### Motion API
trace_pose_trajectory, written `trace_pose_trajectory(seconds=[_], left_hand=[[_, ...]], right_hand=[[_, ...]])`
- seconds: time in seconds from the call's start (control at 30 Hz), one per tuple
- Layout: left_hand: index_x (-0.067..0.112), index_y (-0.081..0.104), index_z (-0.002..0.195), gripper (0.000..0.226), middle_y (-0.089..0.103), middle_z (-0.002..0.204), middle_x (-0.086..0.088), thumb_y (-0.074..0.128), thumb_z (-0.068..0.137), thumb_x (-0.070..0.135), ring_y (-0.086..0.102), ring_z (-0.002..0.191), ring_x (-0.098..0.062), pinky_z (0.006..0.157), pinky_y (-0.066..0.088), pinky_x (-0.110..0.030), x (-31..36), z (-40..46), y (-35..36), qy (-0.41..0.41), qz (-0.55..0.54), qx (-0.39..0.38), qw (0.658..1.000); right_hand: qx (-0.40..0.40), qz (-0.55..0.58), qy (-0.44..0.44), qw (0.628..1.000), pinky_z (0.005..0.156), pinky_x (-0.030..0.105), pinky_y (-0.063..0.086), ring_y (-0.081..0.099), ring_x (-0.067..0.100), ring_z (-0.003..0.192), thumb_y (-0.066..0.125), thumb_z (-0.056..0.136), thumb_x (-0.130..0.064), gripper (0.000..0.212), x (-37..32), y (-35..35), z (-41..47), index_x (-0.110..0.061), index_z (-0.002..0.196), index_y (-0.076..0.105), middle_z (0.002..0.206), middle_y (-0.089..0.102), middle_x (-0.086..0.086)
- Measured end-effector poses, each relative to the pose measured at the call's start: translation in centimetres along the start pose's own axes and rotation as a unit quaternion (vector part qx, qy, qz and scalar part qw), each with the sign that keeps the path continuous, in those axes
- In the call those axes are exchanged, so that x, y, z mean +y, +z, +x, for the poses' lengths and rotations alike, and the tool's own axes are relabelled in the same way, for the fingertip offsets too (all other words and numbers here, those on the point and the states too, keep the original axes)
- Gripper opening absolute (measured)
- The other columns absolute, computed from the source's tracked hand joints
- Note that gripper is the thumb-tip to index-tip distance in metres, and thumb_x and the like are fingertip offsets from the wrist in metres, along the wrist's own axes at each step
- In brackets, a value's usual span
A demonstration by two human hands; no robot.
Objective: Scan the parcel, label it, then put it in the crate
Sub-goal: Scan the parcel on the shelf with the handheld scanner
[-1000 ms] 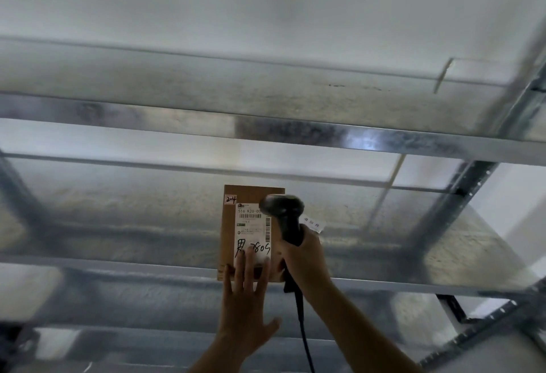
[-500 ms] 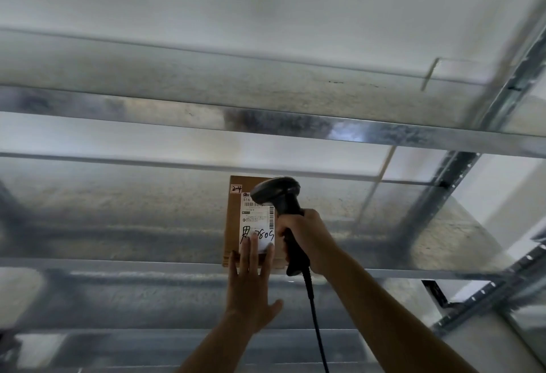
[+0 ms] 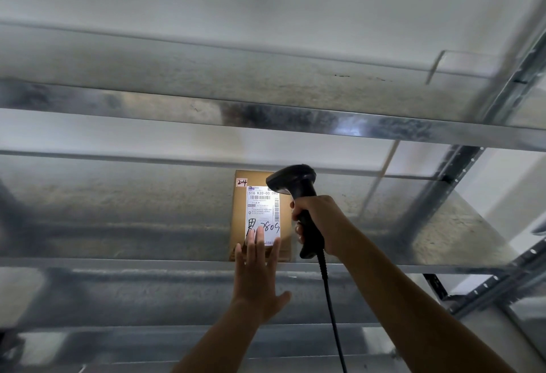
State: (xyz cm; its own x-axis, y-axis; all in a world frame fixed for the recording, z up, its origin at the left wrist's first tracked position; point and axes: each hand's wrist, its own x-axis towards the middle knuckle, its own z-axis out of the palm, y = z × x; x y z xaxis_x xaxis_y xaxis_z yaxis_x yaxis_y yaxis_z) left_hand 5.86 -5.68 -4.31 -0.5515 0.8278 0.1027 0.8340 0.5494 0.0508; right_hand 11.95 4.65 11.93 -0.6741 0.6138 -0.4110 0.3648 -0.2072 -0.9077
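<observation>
— Parcel point(image 3: 260, 210) stood on the shelf point(image 3: 118, 261); why was the left hand point(image 3: 256, 278) flat on it?

— Likely to steady it. Fingers lay open, slightly spread, tips on the label point(image 3: 263, 213).

— And the right hand point(image 3: 317, 223)?

— Fingers clamped round the scanner point(image 3: 298, 195), head aimed at the barcode. No crate showed.

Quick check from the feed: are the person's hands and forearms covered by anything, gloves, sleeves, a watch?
Nothing worn that shows. The left hand and right hand are bare, no gloves, no rings visible. Both forearms are bare as far as the bottom edge of the picture: no sleeves, watch or wristband in view. Anything higher up the arms is out of frame.
</observation>
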Motion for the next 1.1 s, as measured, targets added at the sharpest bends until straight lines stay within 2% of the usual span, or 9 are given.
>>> trace_pose_trajectory(seconds=[0.33, 0.5, 0.6, 0.77, 1.1], left_hand=[[0.025, -0.006, 0.146, 0.101, -0.015, 0.154, -0.017, 0.043, 0.072, 0.073, -0.012, 0.140, -0.040, 0.113, 0.000, -0.055, 0.1, 0.2, -0.2, -0.004, -0.002, -0.006, 1.000], [0.023, -0.017, 0.145, 0.108, -0.033, 0.149, -0.019, 0.047, 0.073, 0.070, -0.025, 0.137, -0.039, 0.114, -0.001, -0.058, 0.3, 0.0, -0.3, -0.009, -0.023, -0.009, 1.000], [0.023, -0.013, 0.146, 0.107, -0.026, 0.151, -0.019, 0.047, 0.073, 0.071, -0.020, 0.138, -0.040, 0.114, -0.001, -0.057, 0.4, -0.2, -0.4, -0.007, -0.014, -0.016, 1.000], [0.022, -0.021, 0.144, 0.109, -0.037, 0.146, -0.019, 0.047, 0.074, 0.071, -0.029, 0.135, -0.039, 0.114, -0.001, -0.058, 0.5, -0.3, -0.6, -0.008, -0.018, -0.021, 1.000], [0.022, -0.019, 0.145, 0.108, -0.036, 0.147, -0.020, 0.046, 0.073, 0.071, -0.028, 0.136, -0.039, 0.114, -0.001, -0.058, 0.5, -0.1, -0.6, -0.010, -0.006, -0.030, 0.999]], right_hand=[[-0.006, -0.010, -0.001, 1.000, 0.047, 0.025, 0.043, 0.046, 0.016, 0.044, 0.052, 0.074, 0.001, 0.006, 0.0, -0.7, 0.0, -0.003, 0.077, 0.054, 0.054, 0.047, 0.007], [-0.005, -0.010, -0.007, 1.000, 0.047, 0.026, 0.042, 0.045, 0.018, 0.045, 0.051, 0.072, 0.003, 0.009, 0.0, -0.9, -0.3, -0.002, 0.078, 0.056, 0.054, 0.047, 0.008], [-0.004, -0.005, -0.005, 1.000, 0.046, 0.026, 0.043, 0.046, 0.017, 0.044, 0.052, 0.072, 0.002, 0.008, -0.2, -1.0, -0.5, -0.002, 0.079, 0.056, 0.055, 0.048, 0.009], [-0.006, -0.008, -0.006, 1.000, 0.047, 0.026, 0.043, 0.045, 0.017, 0.045, 0.052, 0.072, 0.002, 0.010, -0.2, -0.9, -0.7, -0.001, 0.080, 0.056, 0.054, 0.048, 0.008], [-0.002, -0.003, -0.014, 1.000, 0.047, 0.026, 0.042, 0.044, 0.018, 0.045, 0.051, 0.072, 0.002, 0.012, -0.1, -1.3, -0.5, -0.001, 0.082, 0.056, 0.056, 0.047, 0.009]])
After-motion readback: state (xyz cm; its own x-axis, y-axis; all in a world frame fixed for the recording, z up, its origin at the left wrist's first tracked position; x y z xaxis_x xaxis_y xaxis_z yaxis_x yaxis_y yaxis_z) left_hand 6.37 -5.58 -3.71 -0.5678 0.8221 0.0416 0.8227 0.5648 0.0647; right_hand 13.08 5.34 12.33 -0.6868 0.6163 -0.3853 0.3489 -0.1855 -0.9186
